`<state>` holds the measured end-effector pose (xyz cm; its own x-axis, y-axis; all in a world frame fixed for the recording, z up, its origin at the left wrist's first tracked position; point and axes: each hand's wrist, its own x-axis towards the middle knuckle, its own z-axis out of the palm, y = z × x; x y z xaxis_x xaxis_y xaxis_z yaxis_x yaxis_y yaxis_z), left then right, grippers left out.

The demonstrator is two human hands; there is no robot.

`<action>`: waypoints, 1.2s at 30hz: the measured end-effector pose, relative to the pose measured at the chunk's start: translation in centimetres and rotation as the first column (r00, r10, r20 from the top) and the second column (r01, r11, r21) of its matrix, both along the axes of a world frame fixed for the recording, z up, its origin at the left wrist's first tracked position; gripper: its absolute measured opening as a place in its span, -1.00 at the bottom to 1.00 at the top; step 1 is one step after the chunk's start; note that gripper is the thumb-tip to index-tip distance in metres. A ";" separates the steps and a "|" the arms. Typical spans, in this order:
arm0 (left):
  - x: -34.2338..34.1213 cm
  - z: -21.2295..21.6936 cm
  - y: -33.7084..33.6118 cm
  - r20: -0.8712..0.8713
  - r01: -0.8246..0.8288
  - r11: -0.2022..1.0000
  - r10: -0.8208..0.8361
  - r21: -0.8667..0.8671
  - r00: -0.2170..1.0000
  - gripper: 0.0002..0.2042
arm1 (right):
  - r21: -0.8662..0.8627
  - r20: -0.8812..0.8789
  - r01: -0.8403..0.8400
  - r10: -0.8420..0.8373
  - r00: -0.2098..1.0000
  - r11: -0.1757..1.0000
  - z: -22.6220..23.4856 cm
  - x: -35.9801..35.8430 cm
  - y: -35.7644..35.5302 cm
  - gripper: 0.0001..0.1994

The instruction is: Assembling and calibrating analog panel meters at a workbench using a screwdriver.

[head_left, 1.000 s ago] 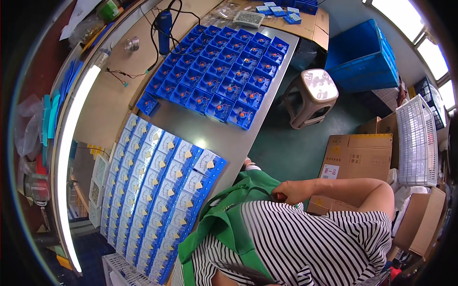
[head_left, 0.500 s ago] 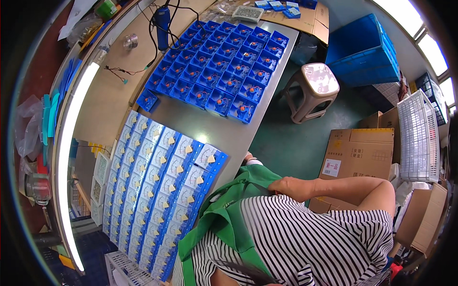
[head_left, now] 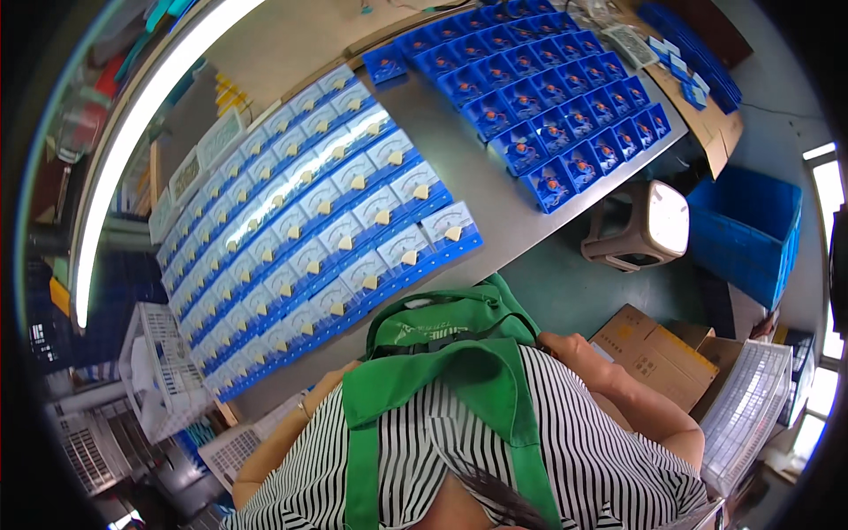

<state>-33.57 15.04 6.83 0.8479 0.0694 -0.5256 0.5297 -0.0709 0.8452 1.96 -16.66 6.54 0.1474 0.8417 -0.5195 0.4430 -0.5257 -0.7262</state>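
A green apron [head_left: 442, 329] hangs over my striped shirt, its upper part bulging out ahead of me. At its right edge my right hand [head_left: 572, 352] is closed, gripping the apron cloth. My left hand [head_left: 334, 382] is low at the apron's left side, by the table edge, with its fingers hidden. Just beyond lie rows of dial meters [head_left: 343, 237] with white faces and pale yellow pointed pieces, set in blue housings. Farther right, several open blue boxes [head_left: 552, 181] hold wires and orange-red parts; a single blue box [head_left: 384, 64] sits apart from them.
The metal table [head_left: 481, 199] runs diagonally ahead. Right of it stand a beige stool [head_left: 667, 219], a blue crate [head_left: 746, 234], a cardboard box [head_left: 649, 358] and a white basket [head_left: 751, 415]. A bright tube lamp [head_left: 119, 150] crosses the left side; another white basket [head_left: 163, 371] is below it.
My view and body have turned toward the meters, which now sit more squarely ahead. The right hand stays at the apron's edge. My left forearm has come into view.
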 end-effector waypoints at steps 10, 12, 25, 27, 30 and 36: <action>14.3 -5.8 -0.7 0.500 -0.435 0.495 0.002 0.752 0.866 -0.54 | 0.152 -0.007 0.250 -0.252 0.968 0.956 -1.4 7.1 9.0 -0.67; 19.8 -8.6 -1.4 0.391 -0.337 0.439 -0.035 0.833 0.920 -0.35 | 0.236 0.113 0.206 -0.237 0.965 0.950 -3.1 6.8 11.3 -0.69; 25.1 -7.9 2.2 0.538 -0.517 0.773 0.277 0.368 0.796 -0.26 | 0.210 -0.225 0.521 -0.478 0.849 0.828 -7.7 8.8 17.1 -0.83; 25.0 -4.6 4.1 0.563 -0.488 0.789 0.225 0.374 0.795 -0.26 | 0.087 -0.363 0.439 -0.382 0.850 0.894 -7.4 7.4 19.3 -0.84; 24.7 -2.3 5.7 0.579 -0.436 0.822 0.166 0.366 0.798 -0.20 | 0.040 -0.770 0.445 -0.257 0.585 0.895 -7.6 5.8 22.3 -0.87; 22.8 -0.2 5.7 0.597 -0.556 0.753 0.277 0.352 0.753 -0.11 | -0.088 -0.919 0.472 -0.254 0.301 0.877 -6.6 3.6 25.2 -0.91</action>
<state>-10.81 20.75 6.59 0.7851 0.6005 0.1520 0.1404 -0.4114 0.9006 5.57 8.56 -0.05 0.0112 0.9123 -0.4093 -0.7163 -0.2783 -0.6399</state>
